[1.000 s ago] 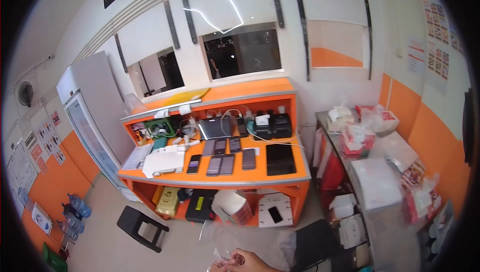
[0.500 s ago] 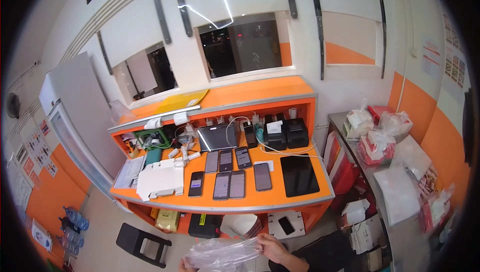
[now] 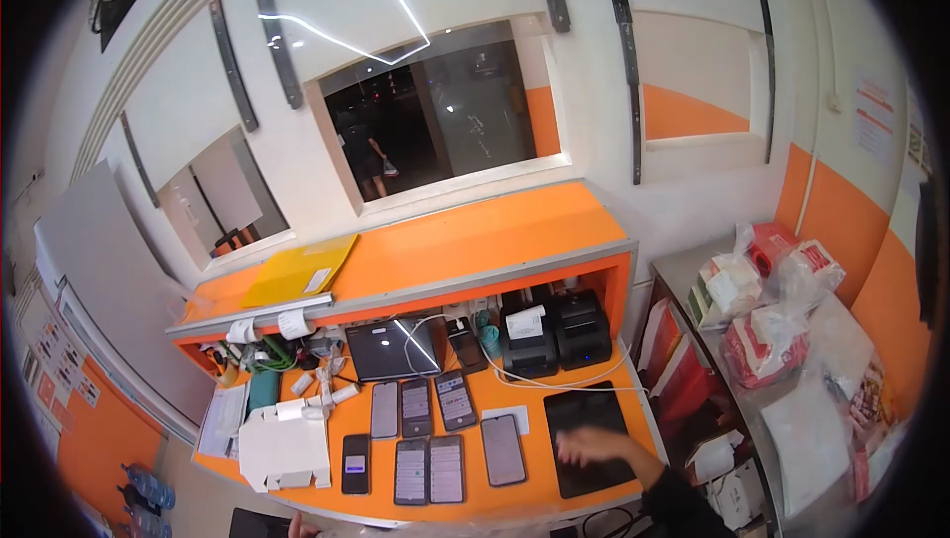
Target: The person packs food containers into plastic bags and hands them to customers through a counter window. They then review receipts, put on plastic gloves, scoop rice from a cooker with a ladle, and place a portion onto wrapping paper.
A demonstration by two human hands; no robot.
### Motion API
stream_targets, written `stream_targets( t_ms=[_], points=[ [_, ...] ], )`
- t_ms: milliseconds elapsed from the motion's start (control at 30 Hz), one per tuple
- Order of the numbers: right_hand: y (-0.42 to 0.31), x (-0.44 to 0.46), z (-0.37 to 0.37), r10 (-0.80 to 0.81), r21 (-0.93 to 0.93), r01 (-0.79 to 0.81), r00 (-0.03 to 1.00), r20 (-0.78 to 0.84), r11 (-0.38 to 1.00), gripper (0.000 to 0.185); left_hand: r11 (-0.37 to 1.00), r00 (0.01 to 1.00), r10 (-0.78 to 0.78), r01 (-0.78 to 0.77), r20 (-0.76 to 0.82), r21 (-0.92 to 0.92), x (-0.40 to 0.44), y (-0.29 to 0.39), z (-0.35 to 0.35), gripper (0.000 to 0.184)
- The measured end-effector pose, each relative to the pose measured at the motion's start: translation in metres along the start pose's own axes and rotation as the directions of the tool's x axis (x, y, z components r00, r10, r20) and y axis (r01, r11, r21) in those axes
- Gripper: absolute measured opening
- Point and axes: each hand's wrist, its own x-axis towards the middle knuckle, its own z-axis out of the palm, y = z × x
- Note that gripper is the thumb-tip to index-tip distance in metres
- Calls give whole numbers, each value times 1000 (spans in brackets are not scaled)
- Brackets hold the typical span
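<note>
My right hand is over the black tablet at the right of the orange desk, its fingers somewhat blurred; whether it touches the screen cannot be told. Only the fingertips of my left hand show at the bottom edge, below the desk front. Clear plastic runs along the bottom edge between the hands. Several phones lie on the desk left of the tablet, among them a grey one nearest to it and a dark one farther left.
Behind the phones are a laptop and black printers with white cables. A white box lies at left. Bagged packages rest on the right side counter. A person is outside the window.
The view has moved closer to the desk. My right hand has left the clear plastic bag and moved up to the tablet. My left hand has shifted left, down by the bottom edge.
</note>
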Motion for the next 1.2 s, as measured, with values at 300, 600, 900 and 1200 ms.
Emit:
stream_targets(
  t_ms=[300,600,900,1200],
  points=[
    [-76,195,-120,-299,-405,-200,411,-861,892,60,918,808,368,-393,461,-44,271,77,237,30],
    [-52,209,-144,-573,-261,543,552,-606,798,31,672,872,423,-485,248,560,350,52,388,52],
    [-56,165,-135,-492,-461,351,840,-229,815,64,673,887,369,-462,279,578,351,48,388,34],
    [-42,175,-99,-612,-730,180,691,-383,660,43,710,881,385,-473,274,522,352,40,383,42]
  ],
)
